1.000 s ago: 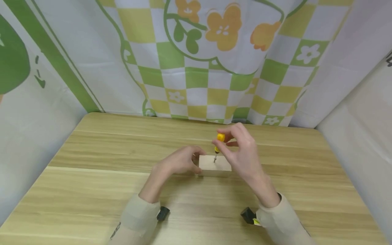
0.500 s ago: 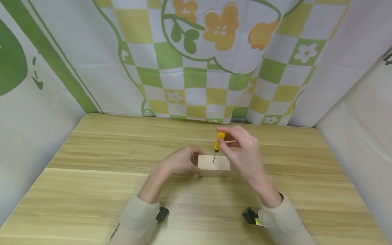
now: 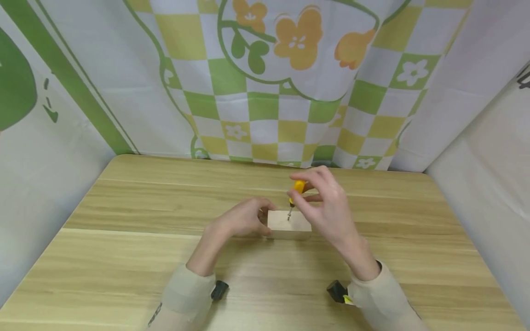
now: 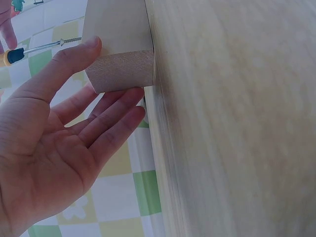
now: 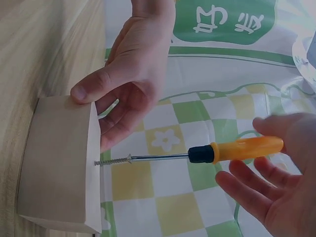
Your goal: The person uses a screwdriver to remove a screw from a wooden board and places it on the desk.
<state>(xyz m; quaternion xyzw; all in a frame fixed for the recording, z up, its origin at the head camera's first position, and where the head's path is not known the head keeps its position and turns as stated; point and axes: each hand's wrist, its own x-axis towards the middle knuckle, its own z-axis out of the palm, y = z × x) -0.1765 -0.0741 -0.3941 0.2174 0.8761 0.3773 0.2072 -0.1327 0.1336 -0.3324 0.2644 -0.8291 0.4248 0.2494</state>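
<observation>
A pale wooden block [image 3: 297,226] lies on the table in front of me. My left hand [image 3: 242,218] holds its left end, thumb on the near side and fingers behind, as the left wrist view also shows. A screw [image 5: 114,161] stands out from the block's top face, its tip at the wood and much of its thread exposed. The tip of a yellow screwdriver [image 5: 247,149] with a black collar meets the screw's head. Above the block, my right hand [image 3: 329,204] holds the handle between thumb and fingers. The screwdriver leans slightly right.
The wood-grain table [image 3: 145,257] extends on all sides of the block. Behind it hangs a checked floral curtain [image 3: 265,105], with pale cloth walls at the left and right. A small black device sits at each wrist cuff.
My right hand's thumb and fingers have shifted about the screwdriver handle, drawing back half a second ago and closing in again now. The left hand and the block stay nearly still.
</observation>
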